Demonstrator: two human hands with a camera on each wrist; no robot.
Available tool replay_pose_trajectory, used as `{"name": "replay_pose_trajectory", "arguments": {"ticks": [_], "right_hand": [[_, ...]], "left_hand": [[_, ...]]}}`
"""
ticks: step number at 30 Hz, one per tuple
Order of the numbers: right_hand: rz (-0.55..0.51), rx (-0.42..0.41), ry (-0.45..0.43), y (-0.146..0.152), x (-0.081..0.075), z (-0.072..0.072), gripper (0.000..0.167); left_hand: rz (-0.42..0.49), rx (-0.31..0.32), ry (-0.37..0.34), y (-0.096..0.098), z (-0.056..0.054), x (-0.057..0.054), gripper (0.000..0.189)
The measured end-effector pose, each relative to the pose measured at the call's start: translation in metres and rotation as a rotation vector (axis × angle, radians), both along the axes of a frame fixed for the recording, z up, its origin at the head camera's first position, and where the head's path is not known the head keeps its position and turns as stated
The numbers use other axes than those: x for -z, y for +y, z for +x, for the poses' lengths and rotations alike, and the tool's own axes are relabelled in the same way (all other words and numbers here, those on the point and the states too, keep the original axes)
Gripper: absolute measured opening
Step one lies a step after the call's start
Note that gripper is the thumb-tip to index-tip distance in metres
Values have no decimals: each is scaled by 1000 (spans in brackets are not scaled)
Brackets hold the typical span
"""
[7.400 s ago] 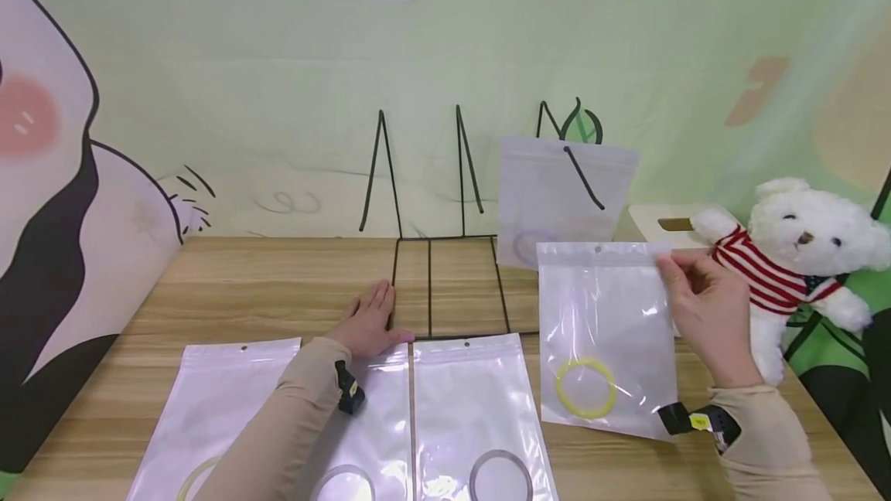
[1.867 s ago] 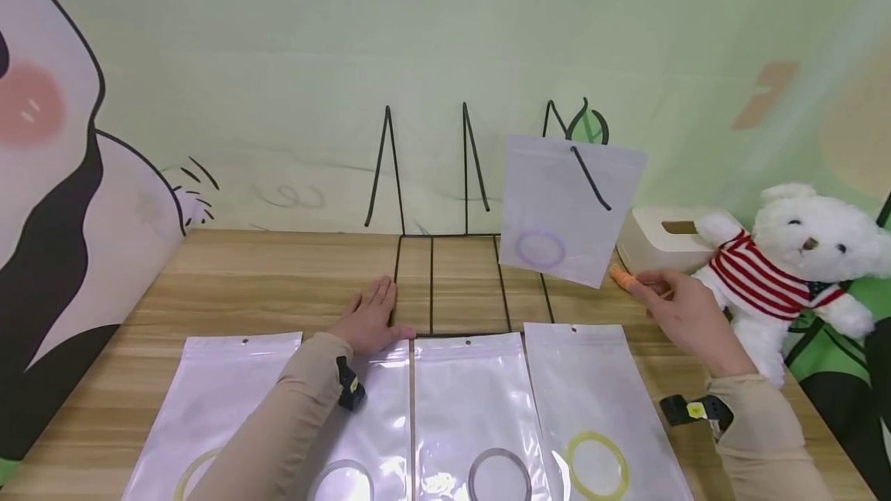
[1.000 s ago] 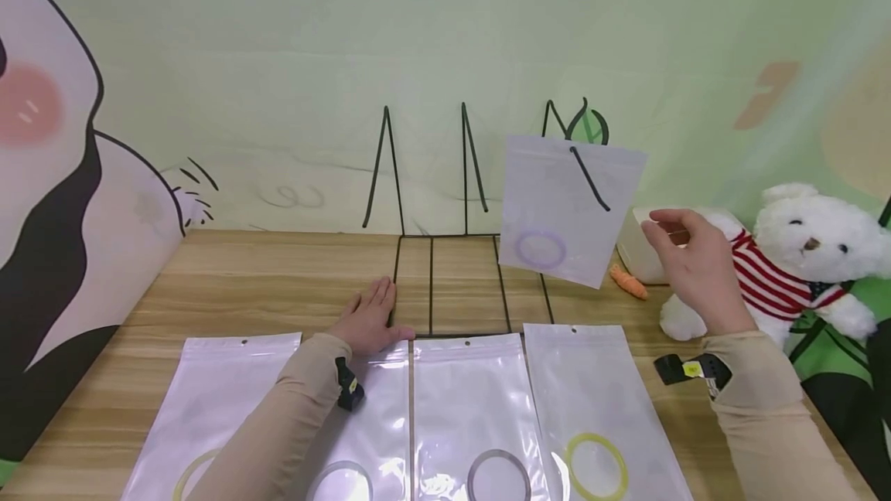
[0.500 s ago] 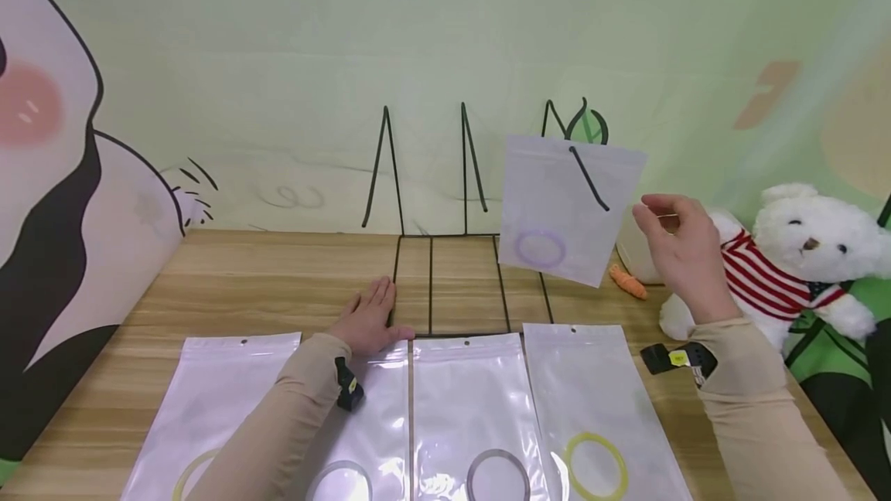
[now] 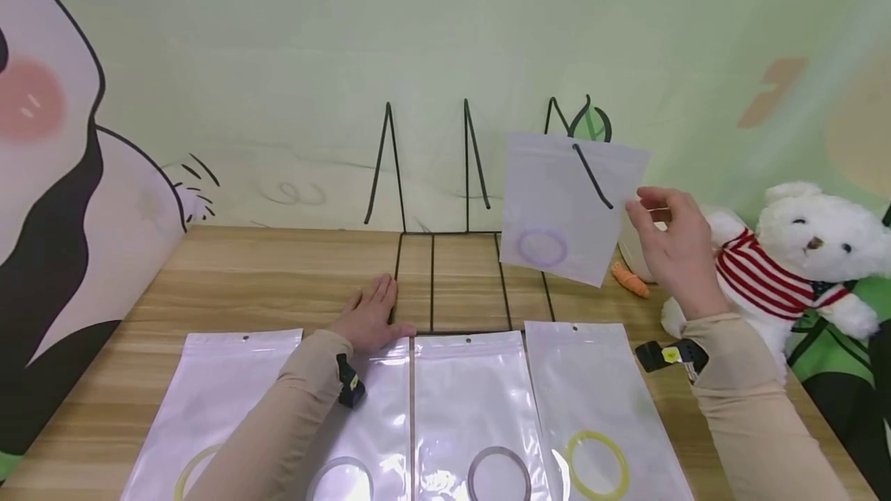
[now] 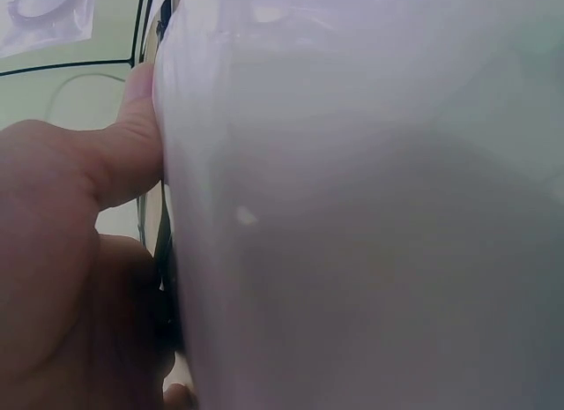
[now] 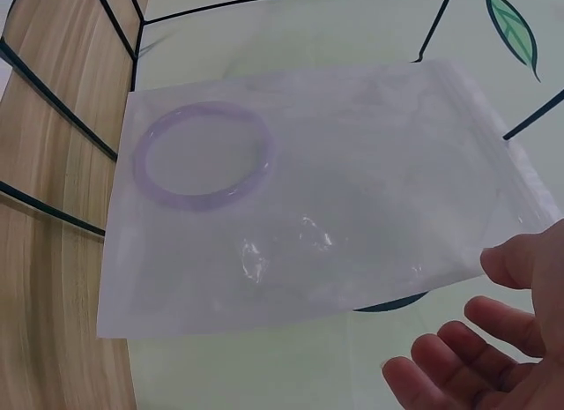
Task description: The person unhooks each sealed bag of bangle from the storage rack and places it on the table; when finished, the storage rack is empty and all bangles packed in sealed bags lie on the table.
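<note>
A translucent zip bag [image 5: 557, 192] with a purple ring [image 5: 541, 247] in it hangs on the right hook of a black wire rack [image 5: 431, 284]. Beside this bag's right edge is my right hand [image 5: 671, 242]; in the right wrist view its thumb [image 7: 511, 262] is at the edge, with the other fingers apart from it. My left hand [image 5: 369, 317] rests, fingers extended, at the left side of the rack's base. Nearer lie a bag [image 5: 459, 393] with a grey ring, a bag [image 5: 592, 377] with a yellow ring, and two more, partly under my left forearm.
An orange carrot-shaped piece [image 5: 630, 281] lies on the wooden table [image 5: 278, 269] right of the rack. Behind my right hand stand a white box [image 5: 635, 253], mostly hidden, and a white teddy bear [image 5: 800, 253] in a striped shirt. Two bare hooks [image 5: 466, 153] rise at left.
My right hand held the yellow-ring bag earlier; that bag now lies at the row's right end. The hand then was at the carrot piece and has moved up and left. My left hand stayed.
</note>
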State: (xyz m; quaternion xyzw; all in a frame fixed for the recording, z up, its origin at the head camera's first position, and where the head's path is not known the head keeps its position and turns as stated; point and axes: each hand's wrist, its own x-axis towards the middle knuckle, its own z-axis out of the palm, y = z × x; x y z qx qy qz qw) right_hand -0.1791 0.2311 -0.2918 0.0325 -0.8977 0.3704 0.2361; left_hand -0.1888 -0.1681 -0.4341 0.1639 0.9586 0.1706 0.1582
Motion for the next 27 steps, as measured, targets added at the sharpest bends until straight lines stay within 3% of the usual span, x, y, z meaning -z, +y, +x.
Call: {"name": "replay_pose_trajectory", "arguments": {"ticks": [16, 27], "right_hand": [[1, 2, 38, -14, -7, -7, 45], [-3, -12, 57, -17, -9, -8, 44]], "left_hand": [[0, -3, -20, 1, 3, -8, 93], [-7, 1, -17, 0, 1, -4, 94]]}}
